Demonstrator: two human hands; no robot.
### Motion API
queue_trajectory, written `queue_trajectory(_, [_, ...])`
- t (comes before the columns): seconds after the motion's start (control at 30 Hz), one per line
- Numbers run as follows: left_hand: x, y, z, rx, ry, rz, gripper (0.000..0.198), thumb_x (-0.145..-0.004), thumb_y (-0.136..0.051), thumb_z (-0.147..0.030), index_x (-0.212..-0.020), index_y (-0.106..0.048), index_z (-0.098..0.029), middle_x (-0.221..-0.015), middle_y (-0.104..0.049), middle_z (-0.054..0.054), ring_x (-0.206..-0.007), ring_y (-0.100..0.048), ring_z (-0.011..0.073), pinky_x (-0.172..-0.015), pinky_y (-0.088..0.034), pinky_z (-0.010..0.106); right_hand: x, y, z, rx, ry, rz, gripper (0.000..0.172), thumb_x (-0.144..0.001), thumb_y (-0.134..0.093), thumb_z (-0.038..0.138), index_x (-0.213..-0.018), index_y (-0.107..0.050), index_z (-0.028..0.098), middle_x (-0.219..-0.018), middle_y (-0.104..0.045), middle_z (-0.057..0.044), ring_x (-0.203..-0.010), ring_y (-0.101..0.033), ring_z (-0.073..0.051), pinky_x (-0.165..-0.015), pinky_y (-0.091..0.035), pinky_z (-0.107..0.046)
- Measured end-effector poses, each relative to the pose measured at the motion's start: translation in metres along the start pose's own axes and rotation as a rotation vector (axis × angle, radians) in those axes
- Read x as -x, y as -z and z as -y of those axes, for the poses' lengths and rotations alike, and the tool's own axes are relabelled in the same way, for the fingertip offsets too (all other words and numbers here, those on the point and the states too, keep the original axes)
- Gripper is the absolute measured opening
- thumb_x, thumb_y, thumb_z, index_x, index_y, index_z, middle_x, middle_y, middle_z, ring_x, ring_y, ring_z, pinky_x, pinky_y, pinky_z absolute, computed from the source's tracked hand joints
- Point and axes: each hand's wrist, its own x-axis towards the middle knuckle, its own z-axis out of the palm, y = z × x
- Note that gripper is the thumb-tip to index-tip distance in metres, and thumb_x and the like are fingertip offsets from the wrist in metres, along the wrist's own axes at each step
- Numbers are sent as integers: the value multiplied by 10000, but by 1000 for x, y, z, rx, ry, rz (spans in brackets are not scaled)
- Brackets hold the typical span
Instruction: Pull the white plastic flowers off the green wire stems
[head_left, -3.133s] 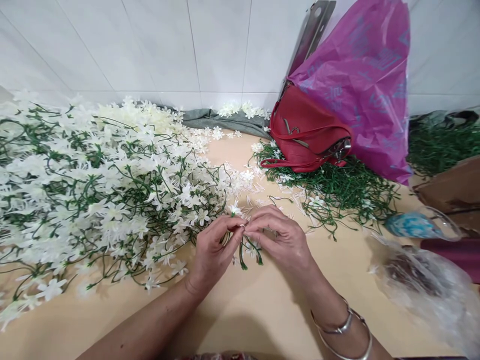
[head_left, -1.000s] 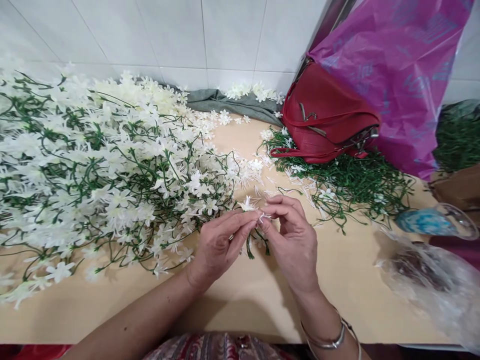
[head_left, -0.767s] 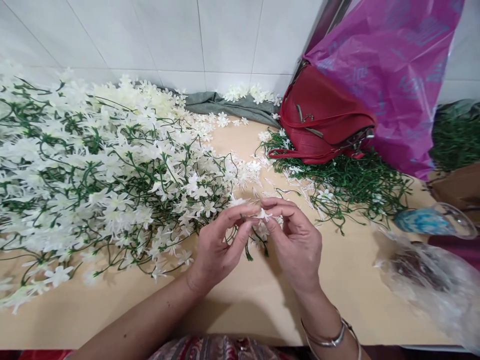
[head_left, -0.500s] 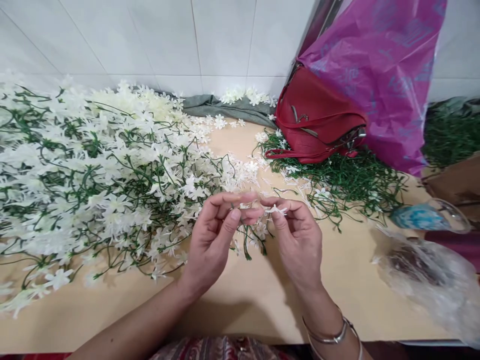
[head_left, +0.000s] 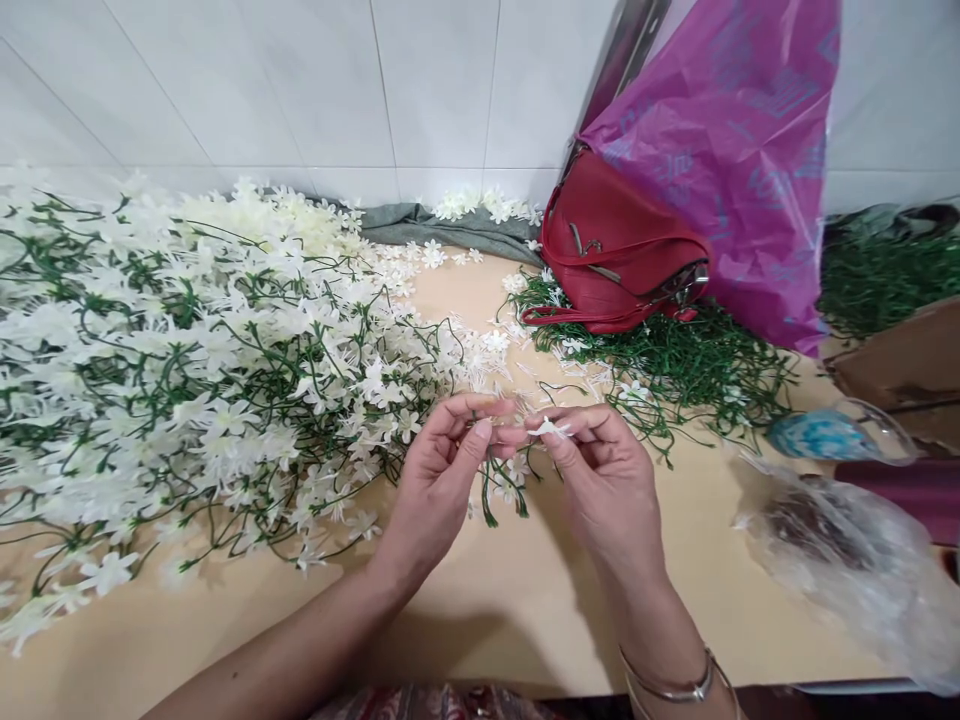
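My left hand [head_left: 448, 465] is raised over the table with its thumb pressed towards the curled fingers. What lies in that pinch is hidden; it may be a thin stem. Close beside it, my right hand [head_left: 609, 475] pinches a small white artificial flower [head_left: 550, 428] between thumb and fingertips. The fingertips of both hands almost meet. Below them, a few green stems [head_left: 489, 497] with white blossoms show on the tabletop [head_left: 480, 590]. A large heap of white artificial flowers [head_left: 225, 350] on green stems spreads to the left of my hands.
A red handbag [head_left: 626, 235] rests on green stems [head_left: 690, 360] behind my right hand, against a purple plastic bag [head_left: 750, 180]. To the right are a blue-patterned glass [head_left: 825, 437] on its side and a clear plastic bag [head_left: 847, 560]. A tiled wall [head_left: 315, 90] stands behind.
Both hands have shifted slightly right, still close together. The white flower remains in my right fingertips. The whole scene has slid a little left as the camera turned.
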Motion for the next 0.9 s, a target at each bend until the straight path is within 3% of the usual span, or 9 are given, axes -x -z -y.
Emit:
queue_trajectory(0.1, [4, 4, 1, -349, -74, 6, 250, -1024, -601, -260, -1268, -620, -212, -1252, -706, 102, -1095, -712, 193, -926, -601, 323, 6, 2, 10, 191, 48, -160, 121, -879, -794, 264, -864, -676, 240, -956, -775, -37, -906, -725, -188, -818, -565, -322])
queue_trajectory(0.17, [8, 4, -1, -587, -245, 32, 310, -1004, -627, -231, -1314, -617, -237, -1366, -660, 111, -1276, -635, 234, -1004, -583, 367, 12, 1, 19, 296, 89, -245, 90, -882, -789, 262, -875, -703, 236, -975, -770, -42, -896, -714, -186, -814, -557, -322])
queue_trajectory(0.23, [12, 2, -4, -742, -430, 92, 353, -991, -629, -168, -1337, -615, -237, -1443, -628, 109, -1396, -556, 239, -1121, -525, 398, 20, -3, 27, 350, 123, -257, 64, -884, -783, 244, -876, -719, 241, -974, -765, -36, -895, -707, -181, -827, -556, -319])
queue_trajectory(0.33, [16, -5, -6, -774, -547, 188, 404, -1008, -568, -96, -1396, -567, -208, -1396, -683, 103, -1325, -631, 186, -1142, -515, 339, 31, -13, 36, 362, 134, -197, 60, -891, -762, 211, -866, -725, 251, -940, -763, -26, -928, -712, -183, -861, -565, -316])
queue_trajectory(0.43, [16, -7, -4, -670, -451, 165, 373, -1029, -542, -117, -1393, -573, -194, -1306, -745, 96, -1167, -728, 162, -1010, -590, 275, 36, -19, 40, 324, 80, -153, 58, -905, -749, 221, -866, -717, 249, -971, -778, -37, -966, -729, -198, -881, -578, -338])
queue_trajectory(0.53, [12, -2, -1, -421, -194, 156, 313, -1031, -561, -178, -1340, -613, -182, -1191, -794, 91, -983, -780, 147, -833, -630, 237, 32, -13, 37, 229, -30, -125, 79, -902, -770, 269, -876, -699, 247, -1106, -784, -57, -1020, -731, -210, -862, -582, -342])
queue_trajectory(0.67, [4, 5, -1, -104, 102, 132, 128, -981, -644, -247, -1062, -707, -170, -952, -825, 49, -716, -744, 95, -636, -574, 174, 19, 6, 30, 136, -100, -154, 132, -854, -836, 301, -865, -713, 254, -1008, -770, -5, -915, -697, -140, -840, -536, -263])
queue_trajectory(0.77, [1, 8, 1, -67, 164, 112, 121, -944, -685, -280, -970, -716, -166, -842, -791, 17, -586, -645, 62, -580, -522, 169, 11, 15, 24, 59, -233, -71, 187, -783, -896, 329, -834, -735, 247, -805, -731, 23, -751, -650, -116, -763, -510, -240])
queue_trajectory(0.9, [3, 12, 7, -165, 159, 110, 164, -922, -697, -323, -959, -738, -169, -760, -722, 1, -542, -555, 70, -534, -462, 192, 6, 15, 18, -19, -396, 54, 256, -731, -921, 403, -808, -751, 227, -760, -727, 1, -730, -635, -143, -753, -498, -273])
